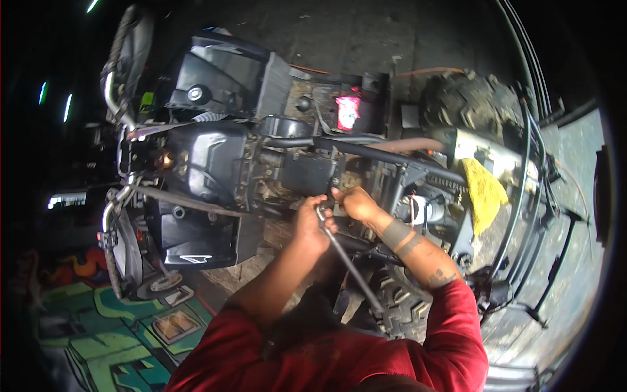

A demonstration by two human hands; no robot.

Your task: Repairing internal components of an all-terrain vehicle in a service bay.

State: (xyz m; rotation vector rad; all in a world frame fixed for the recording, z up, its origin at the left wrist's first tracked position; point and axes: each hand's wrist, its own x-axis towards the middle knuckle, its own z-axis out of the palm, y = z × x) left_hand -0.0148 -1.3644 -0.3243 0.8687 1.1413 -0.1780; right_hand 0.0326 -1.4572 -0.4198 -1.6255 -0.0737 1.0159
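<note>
A black quad bike [215,157] with its seat off lies below me, its frame and engine bay exposed. My left hand [312,225] is shut on the head of a long metal wrench [349,264], whose shaft runs down and to the right toward my body. My right hand [356,201] reaches into the engine bay just right of the left hand, fingers pressed on a part beside the wrench head; what they grip is hidden. Both sleeves are red.
A yellow rag [484,193] hangs over the rear frame. Knobby tyres sit at the upper right [467,101] and under my right arm [398,307]. A red-lit part [347,112] glows behind the frame. The handlebars [121,98] lie at left, and a green painted surface [104,333] at lower left.
</note>
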